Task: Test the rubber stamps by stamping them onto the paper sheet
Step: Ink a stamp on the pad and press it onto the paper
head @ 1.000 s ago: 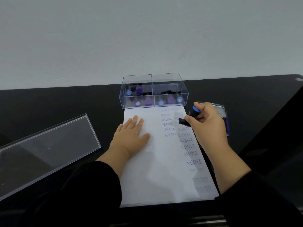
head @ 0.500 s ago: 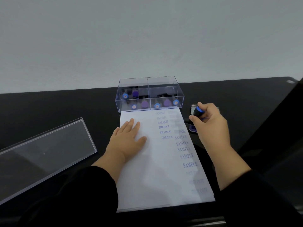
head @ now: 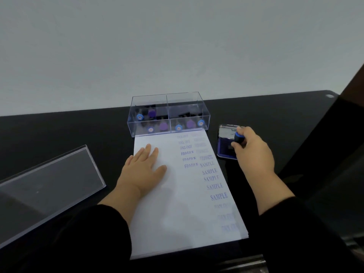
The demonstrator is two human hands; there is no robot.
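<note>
While left hand (head: 144, 170) lies flat on paper sheet (head: 177, 213), right hand (head: 251, 152), gripping blue-capped stamp (head: 238, 137), has moved off sheet onto ink pad (head: 226, 148): re-inking, next impression likely.

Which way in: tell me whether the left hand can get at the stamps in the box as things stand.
Probably yes. The left hand lies flat on the paper, just short of the box. The box looks open on top, its lid lying off to the left, and nothing stands between. The stamps lie inside.
</note>
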